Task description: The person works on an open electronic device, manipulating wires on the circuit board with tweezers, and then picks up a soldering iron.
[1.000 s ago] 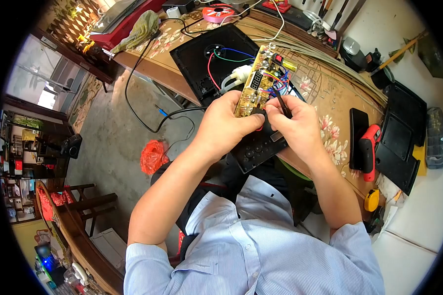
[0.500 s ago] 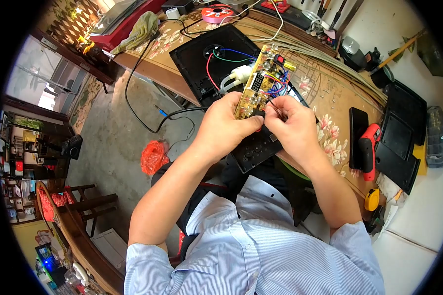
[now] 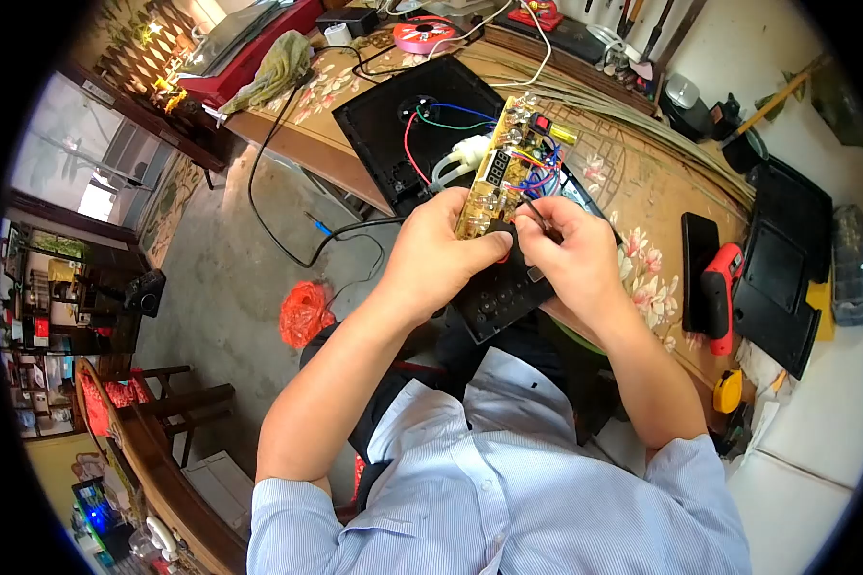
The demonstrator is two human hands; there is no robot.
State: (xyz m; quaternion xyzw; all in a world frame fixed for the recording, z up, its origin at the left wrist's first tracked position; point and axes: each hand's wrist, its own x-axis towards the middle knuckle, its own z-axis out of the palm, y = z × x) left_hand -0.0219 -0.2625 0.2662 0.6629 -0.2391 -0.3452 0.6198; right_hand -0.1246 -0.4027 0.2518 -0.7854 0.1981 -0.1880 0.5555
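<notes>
A yellow circuit board (image 3: 497, 171) with a digit display is gripped at its lower end by my left hand (image 3: 443, 244), thumb across a small black part. My right hand (image 3: 571, 240) is closed in a pinch beside that part, on a thin dark tool (image 3: 536, 212) whose kind I cannot make out. Coloured wires (image 3: 544, 172) bunch up at the board's right side. Behind and below it lies an open black housing (image 3: 374, 115), with a white pump-like part (image 3: 468, 153) and red, green and blue wires.
A red and black power tool (image 3: 719, 297) lies beside a black phone-like object (image 3: 699, 259) on the right. Further right is a black plastic cover (image 3: 786, 249). A yellow tape measure (image 3: 728, 391) sits at the table's edge. A black cable (image 3: 252, 206) hangs off the left edge.
The dark tool in my right hand has tilted down, and my right fingers have curled closer around it. The board has shifted slightly down with my left hand.
</notes>
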